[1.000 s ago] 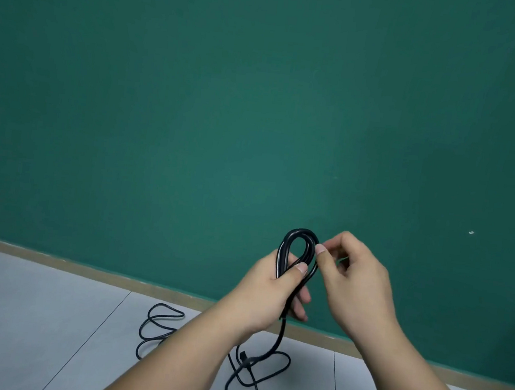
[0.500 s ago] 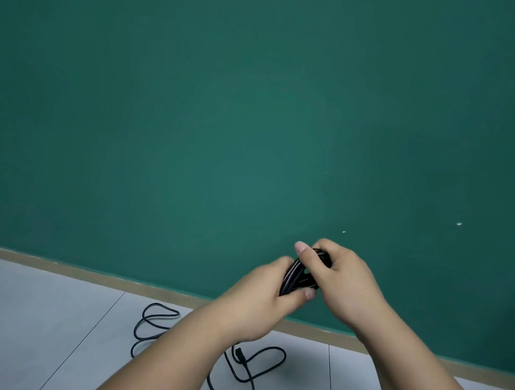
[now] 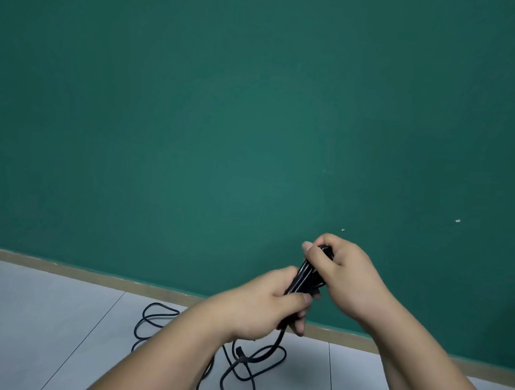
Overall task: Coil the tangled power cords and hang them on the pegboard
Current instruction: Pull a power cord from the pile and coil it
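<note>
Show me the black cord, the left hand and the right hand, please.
black cord [image 3: 304, 277]: head view, on the folded strands between the hands.
left hand [image 3: 257, 309]: head view, on the back of the hand.
right hand [image 3: 347, 277]: head view, on the back of the hand.

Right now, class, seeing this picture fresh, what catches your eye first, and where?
At lower centre the left hand and right hand both grip a folded bundle of black cord. Its slack hangs down into loose loops on the grey tiled floor. A plain green wall fills the view behind.
</note>
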`<state>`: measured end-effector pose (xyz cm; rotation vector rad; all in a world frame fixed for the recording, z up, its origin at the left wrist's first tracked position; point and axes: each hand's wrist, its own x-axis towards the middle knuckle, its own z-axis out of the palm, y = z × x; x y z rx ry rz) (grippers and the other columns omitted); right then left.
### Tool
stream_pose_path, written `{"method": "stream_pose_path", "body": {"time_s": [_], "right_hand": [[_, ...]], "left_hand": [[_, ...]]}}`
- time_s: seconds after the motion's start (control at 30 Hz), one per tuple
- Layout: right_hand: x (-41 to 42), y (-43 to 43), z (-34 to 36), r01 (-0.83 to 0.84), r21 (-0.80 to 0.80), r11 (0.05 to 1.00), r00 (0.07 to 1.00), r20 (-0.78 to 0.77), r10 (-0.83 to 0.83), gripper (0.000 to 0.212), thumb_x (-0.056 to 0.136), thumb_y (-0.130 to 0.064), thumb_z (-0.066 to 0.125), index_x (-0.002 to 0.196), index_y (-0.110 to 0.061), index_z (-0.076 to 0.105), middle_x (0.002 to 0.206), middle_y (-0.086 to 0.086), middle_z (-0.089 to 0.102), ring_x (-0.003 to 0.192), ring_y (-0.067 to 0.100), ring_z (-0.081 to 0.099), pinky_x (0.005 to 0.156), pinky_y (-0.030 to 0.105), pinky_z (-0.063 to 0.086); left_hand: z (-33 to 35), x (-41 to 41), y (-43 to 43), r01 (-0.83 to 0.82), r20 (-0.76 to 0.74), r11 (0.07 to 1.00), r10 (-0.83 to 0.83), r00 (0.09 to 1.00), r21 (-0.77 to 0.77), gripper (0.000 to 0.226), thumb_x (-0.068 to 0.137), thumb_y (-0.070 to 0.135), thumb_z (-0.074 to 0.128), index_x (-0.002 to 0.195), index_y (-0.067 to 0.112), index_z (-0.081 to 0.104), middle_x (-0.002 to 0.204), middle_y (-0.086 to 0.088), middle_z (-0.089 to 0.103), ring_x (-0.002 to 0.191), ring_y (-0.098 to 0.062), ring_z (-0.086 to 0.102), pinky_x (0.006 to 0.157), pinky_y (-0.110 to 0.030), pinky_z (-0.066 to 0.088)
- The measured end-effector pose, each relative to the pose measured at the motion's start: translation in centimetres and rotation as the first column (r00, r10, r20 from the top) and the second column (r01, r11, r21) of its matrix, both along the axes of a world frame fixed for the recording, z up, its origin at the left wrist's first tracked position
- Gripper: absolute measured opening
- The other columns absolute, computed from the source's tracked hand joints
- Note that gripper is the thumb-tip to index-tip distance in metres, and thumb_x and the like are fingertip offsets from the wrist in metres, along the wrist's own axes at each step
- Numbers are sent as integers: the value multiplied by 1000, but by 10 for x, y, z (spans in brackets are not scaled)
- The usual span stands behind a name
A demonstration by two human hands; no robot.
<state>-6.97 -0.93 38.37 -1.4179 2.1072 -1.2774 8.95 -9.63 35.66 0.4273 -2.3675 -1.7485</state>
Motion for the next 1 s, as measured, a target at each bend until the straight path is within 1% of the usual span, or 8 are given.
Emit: {"method": "stream_pose_path", "body": {"time_s": [0.17, 0.27, 0.4, 0.53, 0.63, 0.77, 0.9, 1.0], "right_hand": [[-4, 8, 2, -223, -116, 968, 954, 178, 241, 31, 104, -47, 56, 89, -24, 69, 72, -4, 60, 67, 14, 50, 67, 34, 42], [-4, 9, 4, -194, -142, 971, 979, 41, 201, 38, 102, -57, 50, 95, -28, 72, 72, -4, 63, 68, 15, 54, 67, 37, 47], [-2, 10, 7, -45, -104, 994, 962, -272, 15, 56, 103, -68, 33, 84, -26, 64, 58, 3, 60, 55, 16, 55, 61, 39, 49], [3, 5, 3, 57, -175, 983, 921, -371, -119, 58, 100, -73, 28, 78, -26, 54, 51, 1, 51, 52, 16, 51, 53, 36, 42], [4, 1, -4, 17, -226, 974, 975, -212, -67, 49, 105, -67, 28, 94, -32, 61, 66, 0, 59, 63, 18, 55, 63, 40, 48], [6, -1, -11, -62, -227, 972, 983, 155, 99, 44, 103, -62, 32, 118, -34, 62, 84, -8, 70, 69, 16, 65, 66, 43, 56], [9, 0, -17, -226, 87, 970, 913, 366, 180, 68, 99, -68, 32, 107, -12, 70, 87, 8, 78, 76, 28, 74, 72, 42, 57], [17, 3, -23, -381, 235, 894, 868, 424, 258, 61, 107, -61, 36, 109, -8, 66, 97, 11, 81, 94, 31, 78, 88, 44, 58]], "left_hand": [[6, 7, 6, 108, -76, 968, -93, 993, 225, 11, 110, 19, 52, 110, 9, 47, 90, -9, 67, 90, -36, 72, 89, -45, 61], [9, 9, 8, 112, -101, 970, -92, 991, 215, 6, 112, 17, 50, 111, 11, 49, 95, -14, 69, 81, -35, 72, 80, -43, 63], [7, 8, 11, 62, -122, 989, -46, 992, 132, 31, 109, 21, 55, 122, -7, 47, 83, -6, 63, 69, -27, 63, 79, -49, 60], [3, 4, 10, -16, -133, 994, 30, 991, 104, 34, 105, 26, 58, 115, -5, 51, 75, -4, 54, 68, -23, 56, 78, -57, 57], [0, 2, 8, -64, -145, 992, 80, 986, 110, 26, 106, 26, 56, 104, 2, 49, 75, -5, 53, 67, -26, 57, 73, -52, 52], [5, -2, 7, -175, -259, 919, 276, 926, 353, 12, 111, 16, 51, 112, 9, 60, 85, -6, 54, 75, -24, 63, 78, -45, 59], [12, -5, -8, -278, -308, 724, 563, 767, 631, 9, 107, 14, 56, 99, 10, 56, 78, -5, 52, 67, -19, 60, 76, -37, 54], [19, -2, -21, -230, -292, 549, 701, 651, 804, 5, 106, 8, 56, 101, 9, 54, 76, -4, 51, 65, -18, 53, 71, -36, 54]]}}
